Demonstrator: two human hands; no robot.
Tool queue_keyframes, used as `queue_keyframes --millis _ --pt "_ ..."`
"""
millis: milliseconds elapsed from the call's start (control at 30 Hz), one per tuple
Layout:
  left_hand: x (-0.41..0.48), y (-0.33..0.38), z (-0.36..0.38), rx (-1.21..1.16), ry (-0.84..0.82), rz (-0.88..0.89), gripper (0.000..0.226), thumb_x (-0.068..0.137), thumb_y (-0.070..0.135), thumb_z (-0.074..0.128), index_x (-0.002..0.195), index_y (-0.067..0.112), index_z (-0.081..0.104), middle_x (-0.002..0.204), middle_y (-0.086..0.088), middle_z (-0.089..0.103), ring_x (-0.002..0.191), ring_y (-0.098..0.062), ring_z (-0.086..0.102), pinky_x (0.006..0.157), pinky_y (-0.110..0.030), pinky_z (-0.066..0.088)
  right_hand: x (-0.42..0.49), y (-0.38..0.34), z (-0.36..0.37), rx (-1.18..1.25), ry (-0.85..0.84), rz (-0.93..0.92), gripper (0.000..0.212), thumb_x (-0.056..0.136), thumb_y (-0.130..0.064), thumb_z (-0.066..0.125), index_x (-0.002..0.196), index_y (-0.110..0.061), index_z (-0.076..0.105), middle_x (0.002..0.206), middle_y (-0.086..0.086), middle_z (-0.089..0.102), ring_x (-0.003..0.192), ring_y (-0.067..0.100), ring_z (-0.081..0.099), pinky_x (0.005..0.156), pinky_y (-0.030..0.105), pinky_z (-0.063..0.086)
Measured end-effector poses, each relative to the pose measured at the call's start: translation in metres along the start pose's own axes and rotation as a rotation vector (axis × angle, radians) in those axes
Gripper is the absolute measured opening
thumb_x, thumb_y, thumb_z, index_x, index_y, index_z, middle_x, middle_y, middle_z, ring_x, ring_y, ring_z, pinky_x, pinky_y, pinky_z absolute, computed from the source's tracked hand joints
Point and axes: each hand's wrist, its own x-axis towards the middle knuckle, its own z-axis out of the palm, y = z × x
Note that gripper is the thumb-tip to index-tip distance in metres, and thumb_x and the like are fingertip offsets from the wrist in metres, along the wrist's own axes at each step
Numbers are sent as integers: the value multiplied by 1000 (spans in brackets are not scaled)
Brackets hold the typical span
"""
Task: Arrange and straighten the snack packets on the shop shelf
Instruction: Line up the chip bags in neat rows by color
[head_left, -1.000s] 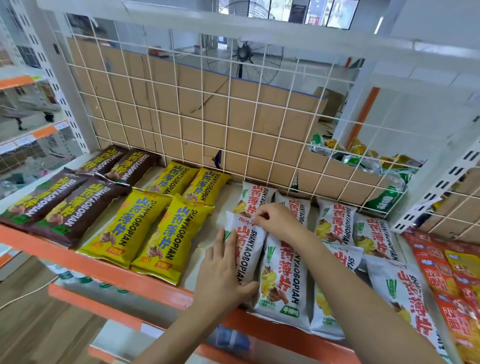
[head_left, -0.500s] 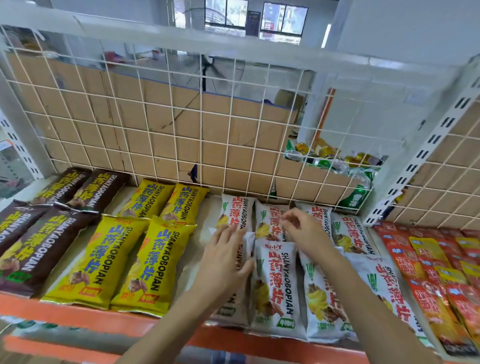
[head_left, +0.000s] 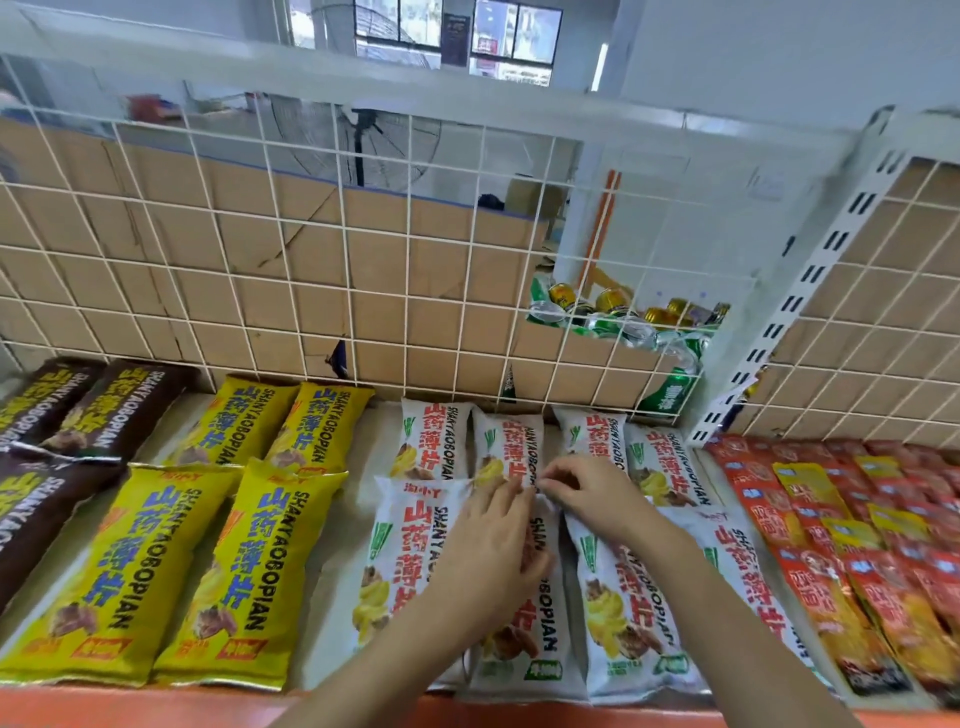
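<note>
White wire-grid shelf (head_left: 345, 571), cardboard (head_left: 291, 270) behind — left grip (head_left: 488, 551) flat, right grip (head_left: 587, 493) pinching white packet (head_left: 540, 649).

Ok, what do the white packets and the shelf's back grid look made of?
The white packets: probably glossy plastic film, given the sheen, wrinkles and crimped end seals. The back grid: thin metal wire with a white coating, by its look.

Snack packets (head_left: 415, 551) are glossy plastic, crinkly at the seams. Back grid (head_left: 332, 244) is white-coated metal wire, matt brown cardboard (head_left: 270, 260) behind it.
</note>
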Motion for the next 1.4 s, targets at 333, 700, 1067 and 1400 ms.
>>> queue_keyframes --millis 333,700,1067,1400 --pt "0 15 12 156 -50 -151 76 70 63 30 127 19 54 128 0 58 124 -21 51 106 -40 24 9 6 -7 -65 -132 -46 12 91 -29 54 94 -22 63 86 -9 56 86 10 55 81 27 44" --pt "-8 25 15 152 -17 -215 93 72 69 22 147 15 19 155 -6 18 144 -20 14 113 -34 0 16 9 -9 61 -270 -56 4 87 -30 60 86 -26 60 86 -6 62 82 10 60 76 28 51" --pt "-9 29 17 153 -4 -246 93 70 72 32 144 15 32 151 -5 30 141 -19 22 118 -35 8 19 4 -9 62 -314 -27 23 90 -26 55 82 -7 65 76 4 60 70 14 54 66 29 42" --pt "-15 27 22 76 89 -142 95 67 70 14 149 24 -2 157 4 -7 138 -9 -24 103 -24 -23 20 7 5 -1 -160 0 13 87 -31 59 76 -24 58 80 -4 60 78 14 57 70 31 46"
